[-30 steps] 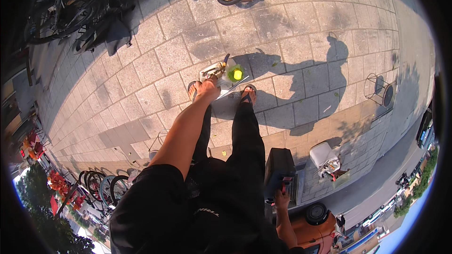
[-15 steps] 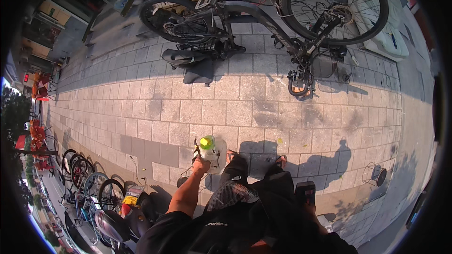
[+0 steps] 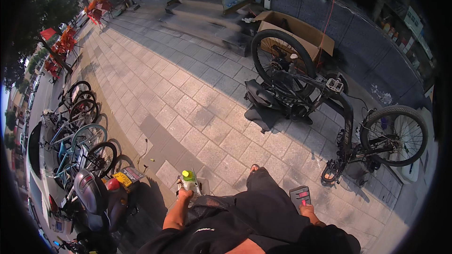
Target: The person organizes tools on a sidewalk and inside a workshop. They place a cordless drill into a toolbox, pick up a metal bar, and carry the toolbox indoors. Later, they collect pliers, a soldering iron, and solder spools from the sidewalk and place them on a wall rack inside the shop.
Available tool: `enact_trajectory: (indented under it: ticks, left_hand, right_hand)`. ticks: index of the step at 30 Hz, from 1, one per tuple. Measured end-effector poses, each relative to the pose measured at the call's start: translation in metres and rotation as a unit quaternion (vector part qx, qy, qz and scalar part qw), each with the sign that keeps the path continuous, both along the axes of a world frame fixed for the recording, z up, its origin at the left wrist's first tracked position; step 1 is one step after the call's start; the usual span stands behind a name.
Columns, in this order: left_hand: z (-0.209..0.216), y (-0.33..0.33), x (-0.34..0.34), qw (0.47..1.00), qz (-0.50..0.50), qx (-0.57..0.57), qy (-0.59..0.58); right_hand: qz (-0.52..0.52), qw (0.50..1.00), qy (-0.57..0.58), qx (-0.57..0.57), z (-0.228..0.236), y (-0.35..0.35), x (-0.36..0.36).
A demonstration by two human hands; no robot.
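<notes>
My left hand [image 3: 184, 194] is closed at the top of a translucent plastic jug [image 3: 201, 186] with a yellow-green cap, carried low beside my left leg. Thin dark items show against the jug, too small to make out. In my right hand [image 3: 308, 212], by my right thigh, is a dark grey case [image 3: 299, 196] with red parts. The fingers wrap round its near end. Ahead on the right, apart from both hands, a black bicycle [image 3: 347, 129] stands upside down with its wheels up.
A scooter [image 3: 89, 193] and several parked bicycles [image 3: 89, 136] line the left side. An open cardboard box [image 3: 326, 43] lies behind the upside-down bicycle, near steps [image 3: 207, 26] at a doorway. Red chairs [image 3: 63, 42] stand far left. Paving slabs [image 3: 188, 106] stretch ahead.
My view has turned left, so the upside-down bicycle now sits further right and the scooter shows more. One foot has stepped forward. Both hands keep their hold; the case shows more fully.
</notes>
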State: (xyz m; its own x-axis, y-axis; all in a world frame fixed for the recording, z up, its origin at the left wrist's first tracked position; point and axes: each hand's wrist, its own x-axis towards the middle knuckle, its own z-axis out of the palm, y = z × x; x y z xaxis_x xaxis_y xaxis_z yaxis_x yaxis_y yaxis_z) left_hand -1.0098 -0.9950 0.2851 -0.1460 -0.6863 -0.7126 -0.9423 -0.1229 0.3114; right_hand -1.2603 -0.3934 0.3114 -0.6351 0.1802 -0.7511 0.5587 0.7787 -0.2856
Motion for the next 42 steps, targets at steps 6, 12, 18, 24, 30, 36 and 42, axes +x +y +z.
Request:
enact_trajectory:
  ticks: [6,12,18,24,30,36,42]
  left_hand:
    - [0.028,-0.074,-0.054,1.000,0.003,-0.026,0.000]
    - [0.065,-0.174,-0.121,0.995,0.086,-0.043,-0.026]
    - [0.060,-0.302,-0.247,0.995,0.093,-0.038,0.008]
    - [0.028,-0.439,-0.356,0.999,0.030,-0.013,-0.004]
    - [-0.008,-0.568,-0.503,0.996,-0.089,0.017,-0.015]
    - [-0.043,-0.699,-0.759,0.977,-0.210,-0.001,0.046]
    - [0.037,-0.738,-1.046,0.931,-0.321,0.061,0.164]
  right_hand:
    - [0.132,0.988,0.064,0.038,-0.089,-0.093,-0.112]
    - [0.083,0.991,-0.100,-0.045,-0.003,-0.305,-0.247]
    - [0.185,0.983,0.003,-0.017,-0.024,-0.402,-0.335]
    - [-0.008,0.991,-0.062,-0.119,-0.012,-0.498,-0.383]
    - [-0.070,0.995,-0.047,-0.058,0.018,-0.571,-0.421]
    - [-0.150,0.985,-0.048,-0.065,-0.014,-0.657,-0.461]
    - [-0.255,0.962,-0.074,-0.072,-0.025,-0.732,-0.503]
